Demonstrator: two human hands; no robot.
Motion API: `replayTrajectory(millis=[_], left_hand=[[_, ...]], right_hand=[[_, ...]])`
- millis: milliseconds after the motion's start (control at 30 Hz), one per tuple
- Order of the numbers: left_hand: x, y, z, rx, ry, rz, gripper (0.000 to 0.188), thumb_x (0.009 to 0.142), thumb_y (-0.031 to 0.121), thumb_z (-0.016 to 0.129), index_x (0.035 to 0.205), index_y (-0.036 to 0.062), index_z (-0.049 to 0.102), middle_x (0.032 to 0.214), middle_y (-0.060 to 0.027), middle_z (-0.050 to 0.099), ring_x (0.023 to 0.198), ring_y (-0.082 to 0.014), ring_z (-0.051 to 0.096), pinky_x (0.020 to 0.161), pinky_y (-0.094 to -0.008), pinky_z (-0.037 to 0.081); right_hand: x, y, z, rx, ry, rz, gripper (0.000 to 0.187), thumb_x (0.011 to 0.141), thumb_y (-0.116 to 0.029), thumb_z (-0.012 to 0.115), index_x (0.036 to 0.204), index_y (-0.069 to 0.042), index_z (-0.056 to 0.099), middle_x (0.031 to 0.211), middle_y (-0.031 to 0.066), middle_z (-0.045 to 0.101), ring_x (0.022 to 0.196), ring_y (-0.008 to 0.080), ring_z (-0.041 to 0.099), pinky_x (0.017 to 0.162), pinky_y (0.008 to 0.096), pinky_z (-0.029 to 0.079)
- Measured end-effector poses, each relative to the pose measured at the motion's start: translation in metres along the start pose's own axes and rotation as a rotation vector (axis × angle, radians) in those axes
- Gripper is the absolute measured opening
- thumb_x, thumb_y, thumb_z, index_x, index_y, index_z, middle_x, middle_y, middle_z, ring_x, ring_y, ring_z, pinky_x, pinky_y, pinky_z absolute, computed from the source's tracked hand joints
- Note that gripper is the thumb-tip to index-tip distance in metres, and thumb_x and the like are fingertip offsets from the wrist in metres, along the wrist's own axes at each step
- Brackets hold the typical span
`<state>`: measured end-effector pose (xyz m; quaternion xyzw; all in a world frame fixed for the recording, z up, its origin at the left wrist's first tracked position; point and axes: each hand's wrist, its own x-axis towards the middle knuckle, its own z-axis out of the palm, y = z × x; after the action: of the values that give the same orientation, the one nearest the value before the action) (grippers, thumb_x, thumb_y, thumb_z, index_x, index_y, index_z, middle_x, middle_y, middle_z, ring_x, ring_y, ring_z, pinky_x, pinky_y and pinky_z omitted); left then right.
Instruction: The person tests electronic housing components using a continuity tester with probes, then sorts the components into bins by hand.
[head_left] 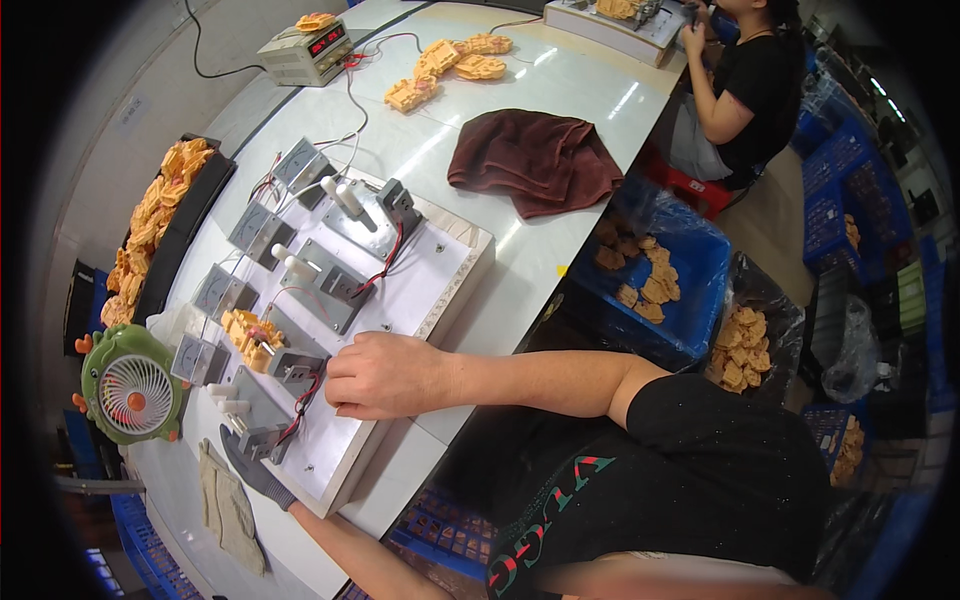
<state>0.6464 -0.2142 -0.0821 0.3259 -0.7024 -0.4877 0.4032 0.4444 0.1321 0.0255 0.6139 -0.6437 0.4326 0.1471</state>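
Note:
My right hand [385, 375], bare and closed with curled fingers, is over the white board [430, 290], beside a grey clamp block [297, 366] with red and black wires. What its fingers hold, if anything, is hidden. An orange-yellow plastic part [247, 337] sits in the fixture at that block, with a reddish wire on it. My left hand [262, 478] wears a grey glove and reaches along the board's near left end, next to the nearest fixture [245, 408] with white handles. That fixture partly hides its fingers.
Panel meters [222, 292] line the board's left side. Around it are a green fan [130, 385], a cloth glove [228, 505], a brown cloth [535, 160], plastic parts [437, 58] and a power supply [305, 52]. Right of the table stands a blue bin [705, 290]; a co-worker [745, 90] sits beyond.

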Motion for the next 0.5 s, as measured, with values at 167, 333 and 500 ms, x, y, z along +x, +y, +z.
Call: replayTrajectory(millis=[167, 333, 500], left_hand=[[0.012, 0.027, -0.003, 0.196, -0.012, -0.077, 0.048, 0.108, 0.017, 0.041, 0.153, -0.0017, 0.041, 0.148, -0.0163, 0.053, 0.135, -0.0255, 0.053, 0.111, -0.0377, 0.043], [-0.047, 0.168, 0.027, -0.279, 0.265, -0.018, 0.051, 0.109, 0.029, 0.049, 0.151, 0.0001, 0.044, 0.136, -0.0143, 0.06, 0.115, -0.0206, 0.059, 0.101, -0.0343, 0.048], [-0.055, 0.268, 0.071, -0.043, -0.118, 0.223, 0.045, 0.108, 0.024, 0.05, 0.145, -0.0032, 0.052, 0.13, -0.014, 0.065, 0.117, -0.0186, 0.062, 0.098, -0.0333, 0.052]], right_hand=[[0.003, -0.001, 0.0, 0.05, -0.024, 0.044, 0.015, 0.085, -0.024, 0.074, 0.085, -0.011, 0.066, 0.083, 0.0068, 0.064, 0.081, 0.0284, 0.067, 0.076, 0.0425, 0.054], [0.007, -0.005, -0.005, 0.128, -0.025, 0.151, 0.018, 0.087, -0.025, 0.076, 0.09, -0.012, 0.064, 0.086, 0.0058, 0.064, 0.078, 0.0292, 0.067, 0.074, 0.0408, 0.053], [0.012, -0.01, -0.011, 0.36, 0.141, 0.302, 0.035, 0.089, -0.018, 0.077, 0.115, -0.007, 0.056, 0.104, 0.0115, 0.061, 0.086, 0.0269, 0.066, 0.078, 0.039, 0.055]])
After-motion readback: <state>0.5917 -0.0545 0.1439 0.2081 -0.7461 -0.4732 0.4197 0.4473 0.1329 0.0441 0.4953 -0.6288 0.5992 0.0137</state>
